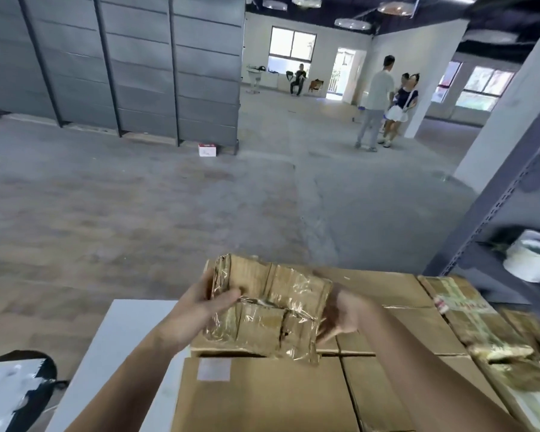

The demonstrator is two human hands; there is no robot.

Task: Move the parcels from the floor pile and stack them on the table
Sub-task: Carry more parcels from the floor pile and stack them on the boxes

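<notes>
Cardboard boxes (262, 397) up close, taped parcel (272, 307) just over them

On my feed the boxes sit stacked on the white table (119, 338). Left hand (200, 307) grips the parcel's left end, thumb on top. Right hand (340, 316) is against its right end, too blurred for me to tell whether the fingers curl round it

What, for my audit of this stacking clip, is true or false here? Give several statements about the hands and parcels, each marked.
1. The left hand and right hand are both on the taped parcel. True.
2. The taped parcel is wrapped in black plastic. False: it is brown cardboard under clear tape.
3. Cardboard boxes already lie on the table. True.
4. The left hand hangs idle. False: it grips the parcel's left end, thumb across the top.
</notes>
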